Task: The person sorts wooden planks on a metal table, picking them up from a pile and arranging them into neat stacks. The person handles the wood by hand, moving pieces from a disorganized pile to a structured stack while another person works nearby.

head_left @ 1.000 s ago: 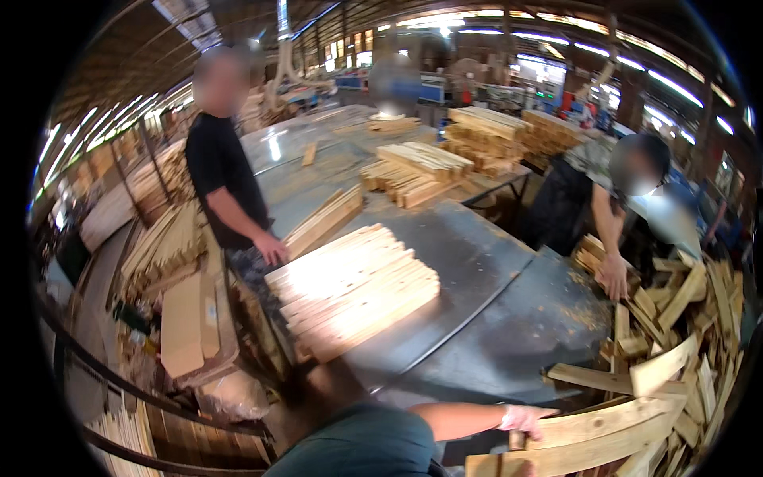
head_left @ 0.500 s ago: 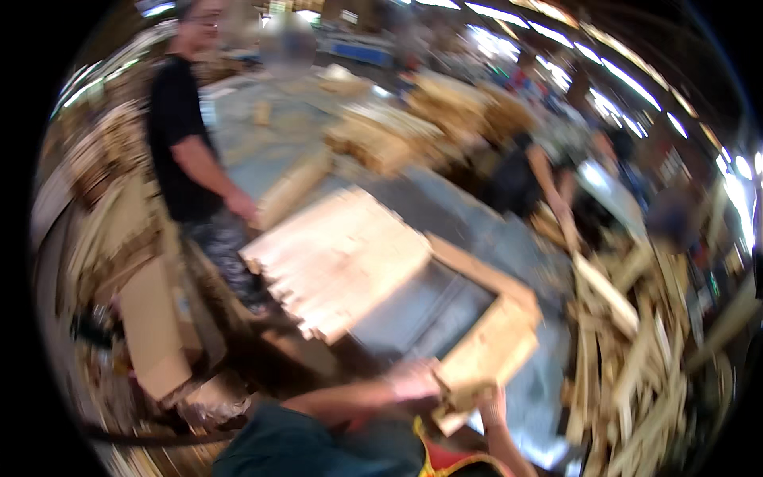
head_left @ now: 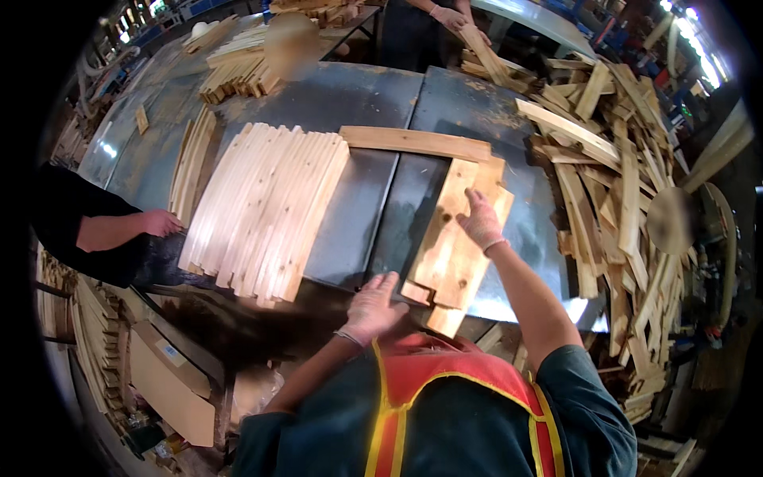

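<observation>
My right hand [head_left: 480,224], in a thin pale glove, rests with fingers spread on a few light wooden boards [head_left: 453,246] lying lengthwise before me. Their near ends are uneven, and one sticks out past the table's front edge. At that edge, left of these boards, my left hand [head_left: 373,310] is held with its fingers stretched out and nothing in it. A single board [head_left: 421,142] lies crosswise beyond, its right end by the boards' far ends. To the left, a wide row of boards [head_left: 266,211] lies side by side on the dark metal table [head_left: 350,215].
A co-worker's hand [head_left: 163,223] is beside the row's left side. Across the table another person's hands [head_left: 455,20] hold a board. A heap of loose wood strips [head_left: 620,183] fills the right side. Stacked boards [head_left: 238,71] sit far left; a cardboard box [head_left: 163,385] stands lower left.
The view has swung and sharpened. My left hand has come off the boards to the table edge. My right hand has gone from their near end onto their top.
</observation>
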A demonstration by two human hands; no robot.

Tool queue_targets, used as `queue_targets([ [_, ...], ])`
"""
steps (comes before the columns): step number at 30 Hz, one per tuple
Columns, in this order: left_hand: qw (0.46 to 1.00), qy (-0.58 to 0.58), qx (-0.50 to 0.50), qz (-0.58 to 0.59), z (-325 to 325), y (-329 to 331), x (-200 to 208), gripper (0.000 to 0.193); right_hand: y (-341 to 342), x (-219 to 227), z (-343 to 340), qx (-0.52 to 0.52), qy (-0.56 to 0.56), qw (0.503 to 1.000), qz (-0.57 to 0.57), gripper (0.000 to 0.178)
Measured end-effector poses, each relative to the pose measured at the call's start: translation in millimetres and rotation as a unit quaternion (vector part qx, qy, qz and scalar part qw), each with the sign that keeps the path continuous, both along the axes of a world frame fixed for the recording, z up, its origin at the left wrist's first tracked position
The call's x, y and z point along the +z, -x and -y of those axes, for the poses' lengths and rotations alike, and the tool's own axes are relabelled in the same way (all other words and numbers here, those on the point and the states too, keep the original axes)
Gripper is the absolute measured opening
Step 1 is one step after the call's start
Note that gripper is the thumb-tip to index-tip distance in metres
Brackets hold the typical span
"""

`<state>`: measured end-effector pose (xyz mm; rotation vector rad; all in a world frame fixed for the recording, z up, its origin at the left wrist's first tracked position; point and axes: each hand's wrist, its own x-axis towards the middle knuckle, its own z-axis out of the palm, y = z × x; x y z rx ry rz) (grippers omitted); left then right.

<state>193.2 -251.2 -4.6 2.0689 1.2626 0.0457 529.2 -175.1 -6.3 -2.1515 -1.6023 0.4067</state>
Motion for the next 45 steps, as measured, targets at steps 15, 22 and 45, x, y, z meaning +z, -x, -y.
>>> queue_targets([
  [15,0.999,0.002,0.04,0.035,-55.0,-9.8,-18.2,0.076,-61.5,13.5,-243.1,0.227,0.218,0.943,0.108,0.102],
  [22,0.978,-0.162,0.123,0.048,-98.0,44.4,20.5,0.074,24.0,-74.8,-118.8,0.262,0.228,0.827,-0.443,0.03],
  [45,0.994,-0.045,-0.089,0.043,-110.6,65.4,14.3,0.085,88.8,-41.5,-0.1,-0.326,-0.081,0.837,-0.433,0.102],
])
